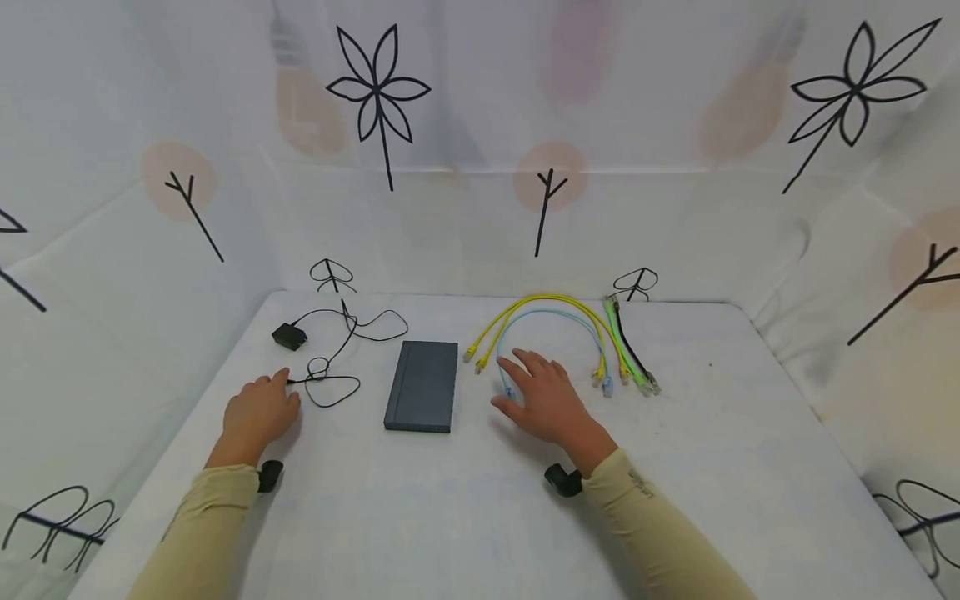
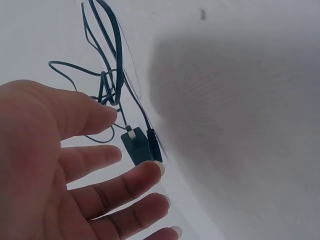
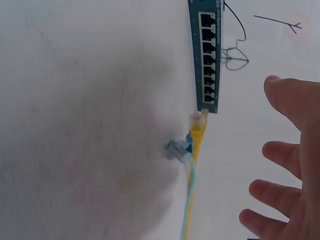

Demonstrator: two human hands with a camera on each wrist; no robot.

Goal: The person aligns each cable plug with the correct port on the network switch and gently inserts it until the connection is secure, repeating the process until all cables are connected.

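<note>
A dark grey network switch (image 1: 422, 387) lies flat between my hands; its row of ports (image 3: 209, 55) faces the right wrist camera. My left hand (image 1: 258, 408) is spread low at the table's left, fingertips right by the plug end (image 1: 292, 382) of a black power cord (image 1: 330, 377). In the left wrist view nothing lies between its thumb and fingers. The right hand (image 1: 546, 398) hovers with fingers apart, overlapping the light blue network cable (image 1: 555, 312) in the head view. One clear plug (image 3: 179, 149) of that cable shows beside a yellow cable (image 3: 197, 137).
Behind the left hand sits a black power adapter (image 1: 289, 336), its cord looped loosely on the white table (image 1: 420, 517). Yellow cables (image 1: 551, 297) arc behind the right hand. Green cables (image 1: 624, 346) and a black one (image 1: 632, 346) lie farther right. Patterned white sheets surround the table.
</note>
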